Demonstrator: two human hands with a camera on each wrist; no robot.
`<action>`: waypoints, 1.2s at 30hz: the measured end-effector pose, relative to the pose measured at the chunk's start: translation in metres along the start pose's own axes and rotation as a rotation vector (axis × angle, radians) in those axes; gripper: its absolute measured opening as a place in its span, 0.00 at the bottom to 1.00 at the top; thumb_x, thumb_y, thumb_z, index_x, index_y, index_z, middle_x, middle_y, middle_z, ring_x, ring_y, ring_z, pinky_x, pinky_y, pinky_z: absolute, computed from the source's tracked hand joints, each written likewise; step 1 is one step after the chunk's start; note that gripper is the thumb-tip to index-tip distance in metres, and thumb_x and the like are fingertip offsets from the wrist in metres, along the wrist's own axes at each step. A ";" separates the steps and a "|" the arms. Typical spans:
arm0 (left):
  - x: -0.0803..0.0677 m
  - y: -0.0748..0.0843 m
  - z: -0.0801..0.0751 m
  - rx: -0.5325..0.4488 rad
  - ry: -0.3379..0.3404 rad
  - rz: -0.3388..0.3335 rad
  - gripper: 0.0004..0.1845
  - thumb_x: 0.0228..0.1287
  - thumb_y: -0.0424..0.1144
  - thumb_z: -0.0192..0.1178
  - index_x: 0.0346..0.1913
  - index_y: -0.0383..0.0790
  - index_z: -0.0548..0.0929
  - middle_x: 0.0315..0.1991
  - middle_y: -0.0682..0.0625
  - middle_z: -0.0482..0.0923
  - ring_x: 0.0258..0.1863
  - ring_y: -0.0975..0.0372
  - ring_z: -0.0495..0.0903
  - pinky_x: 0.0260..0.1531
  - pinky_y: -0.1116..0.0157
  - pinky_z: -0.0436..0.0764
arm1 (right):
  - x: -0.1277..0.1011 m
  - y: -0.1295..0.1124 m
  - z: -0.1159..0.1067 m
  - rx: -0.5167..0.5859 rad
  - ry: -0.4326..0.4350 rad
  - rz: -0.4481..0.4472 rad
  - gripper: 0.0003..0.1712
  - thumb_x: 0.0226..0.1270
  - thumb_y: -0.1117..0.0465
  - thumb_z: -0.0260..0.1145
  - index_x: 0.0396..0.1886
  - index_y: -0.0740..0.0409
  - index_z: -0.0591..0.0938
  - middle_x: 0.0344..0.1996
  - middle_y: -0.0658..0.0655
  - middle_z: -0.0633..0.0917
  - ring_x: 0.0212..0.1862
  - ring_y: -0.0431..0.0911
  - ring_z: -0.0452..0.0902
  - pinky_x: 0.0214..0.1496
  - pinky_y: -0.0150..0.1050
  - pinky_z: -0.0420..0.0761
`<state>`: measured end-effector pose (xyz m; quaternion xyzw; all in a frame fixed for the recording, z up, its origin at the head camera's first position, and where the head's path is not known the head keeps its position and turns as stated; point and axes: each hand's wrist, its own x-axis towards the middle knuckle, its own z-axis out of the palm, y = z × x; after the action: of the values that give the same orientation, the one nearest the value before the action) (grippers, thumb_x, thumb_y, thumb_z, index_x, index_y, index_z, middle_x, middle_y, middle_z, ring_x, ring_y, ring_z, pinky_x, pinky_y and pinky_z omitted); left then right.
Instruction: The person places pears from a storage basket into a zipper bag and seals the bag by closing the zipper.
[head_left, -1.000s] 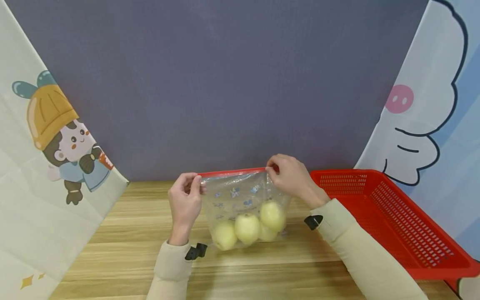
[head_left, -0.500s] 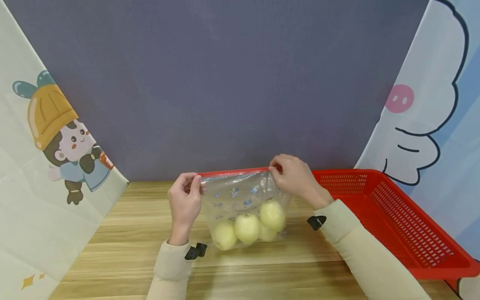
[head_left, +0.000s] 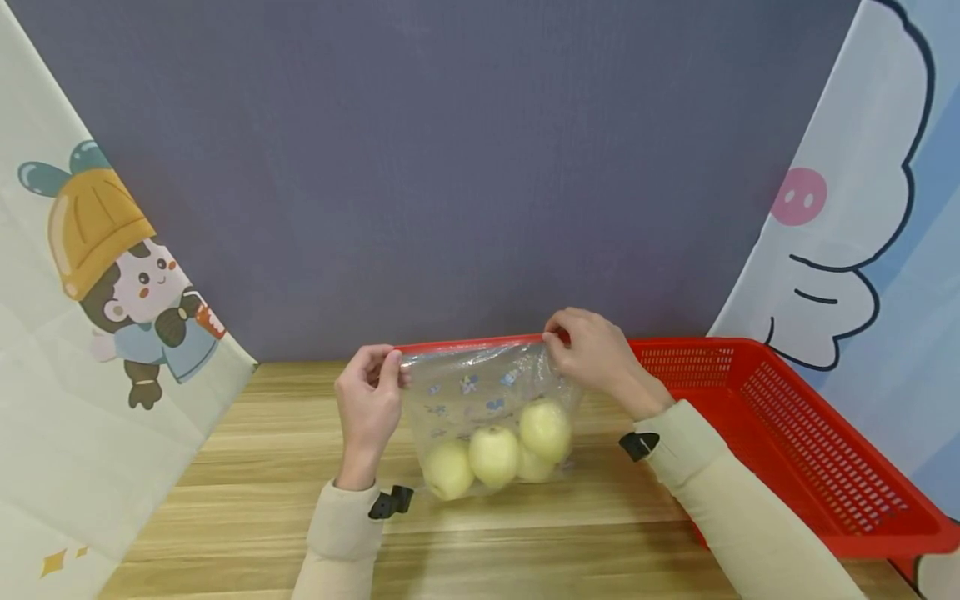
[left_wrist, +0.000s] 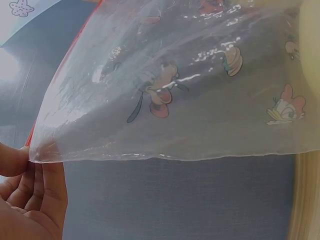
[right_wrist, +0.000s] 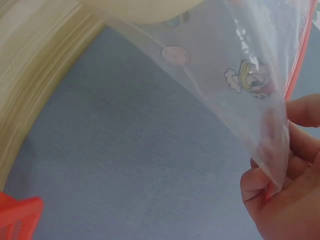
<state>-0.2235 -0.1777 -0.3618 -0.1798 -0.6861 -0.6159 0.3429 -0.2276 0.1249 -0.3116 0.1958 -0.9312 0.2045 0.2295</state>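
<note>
A clear zip bag (head_left: 457,396) printed with small cartoon figures hangs between both hands, its red zip edge on top. Inside, at the bottom, lie several pale yellow-green round fruits (head_left: 493,457), which look like peeled apples or pears. My left hand (head_left: 369,400) pinches the bag's top left corner between thumb and fingers, and the left wrist view shows this corner (left_wrist: 42,150) close up. At the opposite end of the red edge, my right hand (head_left: 592,354) pinches the top right part. In the right wrist view the thumb and fingers (right_wrist: 305,107) lie along the red strip.
A red plastic basket (head_left: 795,533) with perforated walls stands on the right, partly behind the right forearm. Wooden tabletop (head_left: 247,500) lies under the bag. A grey-blue backdrop (head_left: 480,167) rises behind, with cartoon-printed sheets on both sides.
My right hand has slid a little to the right along the red zip edge, toward the bag's right corner. The left hand and the fruits have stayed nearly in place.
</note>
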 end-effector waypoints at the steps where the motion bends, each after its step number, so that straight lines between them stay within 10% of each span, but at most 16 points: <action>1: 0.000 0.000 0.000 0.000 0.000 0.000 0.07 0.72 0.29 0.62 0.40 0.24 0.82 0.28 0.37 0.83 0.24 0.65 0.82 0.25 0.72 0.85 | 0.000 0.000 0.000 -0.002 0.000 -0.002 0.09 0.72 0.59 0.62 0.41 0.58 0.86 0.38 0.54 0.86 0.37 0.47 0.80 0.39 0.47 0.84; 36: 0.000 0.001 0.001 0.013 0.020 0.003 0.06 0.72 0.28 0.62 0.40 0.25 0.82 0.28 0.37 0.83 0.24 0.66 0.81 0.24 0.74 0.83 | -0.010 0.023 -0.013 0.087 0.044 0.019 0.08 0.71 0.63 0.64 0.40 0.63 0.86 0.37 0.58 0.85 0.38 0.52 0.80 0.42 0.48 0.82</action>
<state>-0.2233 -0.1765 -0.3612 -0.1725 -0.6863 -0.6127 0.3519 -0.2252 0.1528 -0.3130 0.1924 -0.9179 0.2514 0.2394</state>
